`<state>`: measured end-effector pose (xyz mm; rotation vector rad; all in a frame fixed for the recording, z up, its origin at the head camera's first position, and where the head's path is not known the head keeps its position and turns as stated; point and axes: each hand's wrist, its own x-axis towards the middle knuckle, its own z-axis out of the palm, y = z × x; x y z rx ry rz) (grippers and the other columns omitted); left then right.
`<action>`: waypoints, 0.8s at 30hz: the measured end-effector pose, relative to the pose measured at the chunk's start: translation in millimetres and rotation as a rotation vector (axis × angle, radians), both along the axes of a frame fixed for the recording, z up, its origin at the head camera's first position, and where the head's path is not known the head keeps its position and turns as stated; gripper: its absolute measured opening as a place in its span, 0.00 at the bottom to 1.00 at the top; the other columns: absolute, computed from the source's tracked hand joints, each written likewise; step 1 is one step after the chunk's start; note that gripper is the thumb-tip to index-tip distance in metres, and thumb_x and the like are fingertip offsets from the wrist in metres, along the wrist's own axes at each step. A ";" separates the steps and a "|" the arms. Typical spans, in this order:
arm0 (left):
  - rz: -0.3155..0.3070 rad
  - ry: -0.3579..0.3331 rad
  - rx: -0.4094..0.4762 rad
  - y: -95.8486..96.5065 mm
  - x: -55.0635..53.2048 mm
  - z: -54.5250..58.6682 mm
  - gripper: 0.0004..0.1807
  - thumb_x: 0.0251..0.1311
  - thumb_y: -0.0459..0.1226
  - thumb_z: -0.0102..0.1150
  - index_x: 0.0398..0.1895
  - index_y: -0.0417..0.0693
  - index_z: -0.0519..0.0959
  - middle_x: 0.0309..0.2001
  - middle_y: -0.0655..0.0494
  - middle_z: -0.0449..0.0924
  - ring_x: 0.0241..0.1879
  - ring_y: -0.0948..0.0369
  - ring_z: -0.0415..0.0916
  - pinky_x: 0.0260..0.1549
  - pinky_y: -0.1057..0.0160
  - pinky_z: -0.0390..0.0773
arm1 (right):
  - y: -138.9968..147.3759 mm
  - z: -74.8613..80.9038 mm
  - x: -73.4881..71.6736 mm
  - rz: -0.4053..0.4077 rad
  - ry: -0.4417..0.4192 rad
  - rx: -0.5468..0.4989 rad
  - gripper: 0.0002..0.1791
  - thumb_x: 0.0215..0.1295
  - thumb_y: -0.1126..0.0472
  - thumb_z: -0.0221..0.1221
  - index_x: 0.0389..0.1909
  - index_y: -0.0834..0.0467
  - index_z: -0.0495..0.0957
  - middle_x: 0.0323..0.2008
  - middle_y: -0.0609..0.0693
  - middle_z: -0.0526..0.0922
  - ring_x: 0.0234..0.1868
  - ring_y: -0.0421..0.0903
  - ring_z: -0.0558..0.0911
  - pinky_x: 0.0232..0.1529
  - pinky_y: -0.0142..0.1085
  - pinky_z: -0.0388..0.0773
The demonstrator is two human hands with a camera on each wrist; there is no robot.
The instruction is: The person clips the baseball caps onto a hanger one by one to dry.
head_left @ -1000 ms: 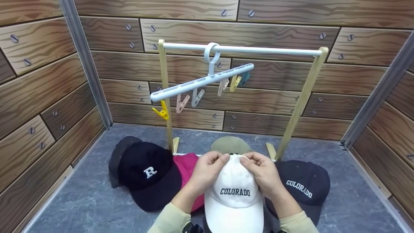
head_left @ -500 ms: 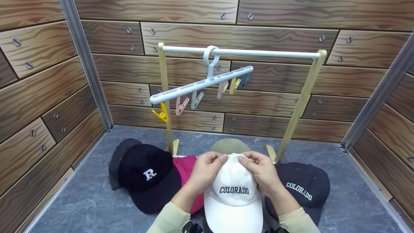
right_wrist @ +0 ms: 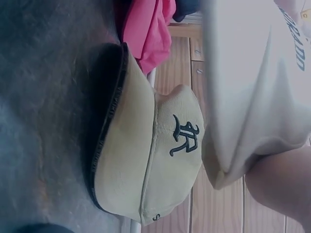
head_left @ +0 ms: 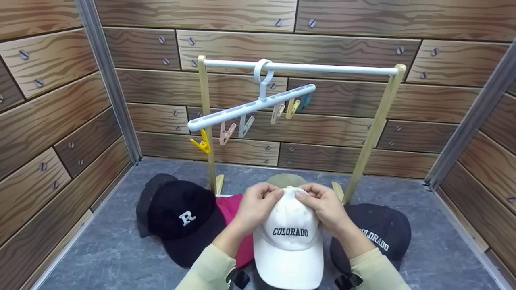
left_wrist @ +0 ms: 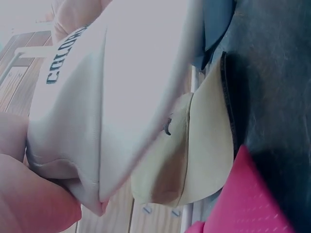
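Observation:
A white baseball cap (head_left: pixel 291 241) with "COLORADO" across its front is held up between both hands, brim downward. My left hand (head_left: pixel 258 207) pinches the crown near its top from the left, thumb in front. From the other side, my right hand (head_left: pixel 327 205) pinches it the same way. Behind the white cap lies a khaki cap (right_wrist: pixel 170 155) with a dark letter on it, its brim on the table in the right wrist view. The head view shows only the khaki crown. Fingers behind the white crown are partly hidden.
A rack (head_left: pixel 330 68) stands behind, bearing a pale blue hanger (head_left: pixel 250 108) with several clips, including a yellow clip (head_left: pixel 201 141). At left lie a black "R" cap (head_left: pixel 181 217), a dark grey cap (head_left: pixel 143 205) and a magenta cap (head_left: pixel 230 206). A dark cap (head_left: pixel 387 225) lies right.
Both hands have raised the white cap slightly, keeping their pinch on its crown. The head view has tilted a little. Hanger, clips and the other caps stay put.

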<state>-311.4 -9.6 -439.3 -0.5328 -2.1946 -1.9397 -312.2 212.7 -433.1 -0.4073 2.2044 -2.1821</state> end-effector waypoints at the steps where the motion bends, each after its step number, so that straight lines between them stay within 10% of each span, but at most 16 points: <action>1: -0.001 0.006 -0.008 -0.4 -0.8 0.6 0.11 0.76 0.40 0.69 0.42 0.39 0.90 0.27 0.58 0.85 0.28 0.65 0.80 0.29 0.67 0.81 | 0.5 1.1 -1.0 0.007 0.001 0.012 0.10 0.78 0.66 0.67 0.50 0.71 0.84 0.32 0.51 0.88 0.31 0.43 0.88 0.34 0.35 0.88; 15: 0.041 0.026 -0.086 -1.3 -9.2 12.5 0.07 0.76 0.36 0.67 0.45 0.39 0.88 0.29 0.57 0.86 0.30 0.65 0.81 0.33 0.63 0.83 | 5.7 21.9 -16.8 -0.039 0.021 0.252 0.16 0.78 0.56 0.70 0.53 0.66 0.88 0.40 0.51 0.91 0.38 0.44 0.88 0.38 0.35 0.87; 24: 0.026 0.046 -0.074 -5.4 -15.2 23.5 0.08 0.76 0.34 0.67 0.46 0.35 0.87 0.31 0.52 0.88 0.30 0.64 0.80 0.32 0.64 0.83 | 9.3 37.3 -28.0 0.070 0.023 0.325 0.20 0.82 0.53 0.67 0.52 0.68 0.89 0.37 0.52 0.91 0.32 0.43 0.87 0.32 0.35 0.86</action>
